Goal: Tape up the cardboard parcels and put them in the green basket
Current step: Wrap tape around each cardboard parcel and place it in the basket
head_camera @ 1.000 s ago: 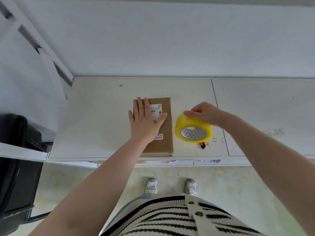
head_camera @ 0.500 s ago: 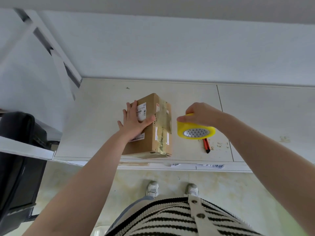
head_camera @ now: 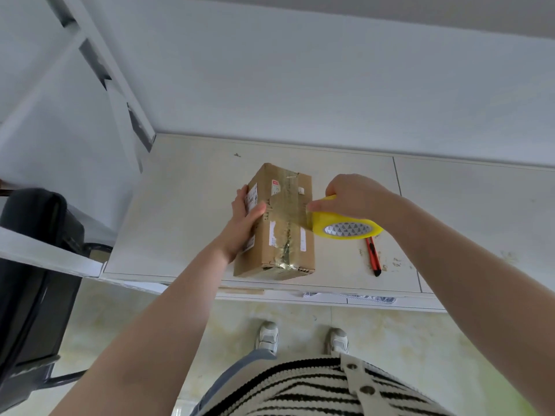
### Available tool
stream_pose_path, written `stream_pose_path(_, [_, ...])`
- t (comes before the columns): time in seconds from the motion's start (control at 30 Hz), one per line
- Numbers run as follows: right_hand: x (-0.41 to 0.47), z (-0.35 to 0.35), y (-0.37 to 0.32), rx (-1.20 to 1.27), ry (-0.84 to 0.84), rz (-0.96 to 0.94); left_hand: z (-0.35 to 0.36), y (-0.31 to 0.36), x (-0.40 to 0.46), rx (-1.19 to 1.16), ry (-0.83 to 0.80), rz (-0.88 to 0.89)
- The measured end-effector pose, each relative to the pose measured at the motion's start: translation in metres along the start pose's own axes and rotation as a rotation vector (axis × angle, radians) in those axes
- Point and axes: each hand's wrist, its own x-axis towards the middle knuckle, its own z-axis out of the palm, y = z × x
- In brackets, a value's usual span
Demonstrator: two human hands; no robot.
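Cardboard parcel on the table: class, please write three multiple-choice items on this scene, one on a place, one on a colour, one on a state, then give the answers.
1. Where does the red utility knife lie?
A. on the parcel
B. on the table, right of the parcel
C. on the floor

2. What colour is the tape roll?
A. yellow
B. blue
C. black

3. What is the left hand doing?
A. hanging idle
B. holding the knife
C. holding the cardboard parcel

Answers: 1 B, the knife rests on the table beside the parcel's right edge. 2 A, the roll in the right hand is yellow. 3 C, its fingers and thumb grip the parcel's left side.
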Motion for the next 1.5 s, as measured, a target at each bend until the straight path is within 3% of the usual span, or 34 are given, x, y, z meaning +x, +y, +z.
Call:
stream_pose_path(0.17, [0.000, -0.014, -0.018, -0.138, -0.038, 0.138, 0.007, -0.002, 0.000, -0.003, -0.027, 0.003])
stream_pose_path(0.33, [-0.001, -0.015, -0.029, -0.177, -0.023, 0.144, 0.001, -0.012, -0.001, -0.138, 0.024, 0.077])
stream_pose_path(0.47, [0.000, -0.013, -0.036, -0.185, -0.014, 0.127, 0.012, 0.000, -0.004, -0.179, 0.015, -0.026])
stream_pose_path(0.67, [-0.004, -0.023, -0.016, 0.019, -0.052, 0.084, 0.016, 0.004, 0.003, -0.146, -0.035, -0.002])
stream_pose_path(0.83, [-0.005, -0.017, -0.012, 0.002, 0.029, 0.103, 0.021, 0.000, 0.006, -0.169, -0.018, 0.039])
stream_pose_path(1.1, [0.003, 0.003, 0.007, -0.016, -0.077, 0.216, 0.019, 0.000, 0.006, -0.086, -0.012, 0.087])
stream_pose_path(1.3, [0.010, 0.035, 0.025, 0.186, -0.129, 0.228, 0.019, 0.002, 0.004, -0.058, -0.027, 0.073])
stream_pose_path(1.4, [0.016, 0.039, 0.029, 0.229, -0.158, 0.234, 0.019, 0.008, 0.005, 0.081, -0.028, 0.079])
stream_pose_path(1.5, [0.018, 0.042, 0.032, 0.225, -0.172, 0.226, 0.021, 0.016, 0.009, 0.798, 0.130, 0.174])
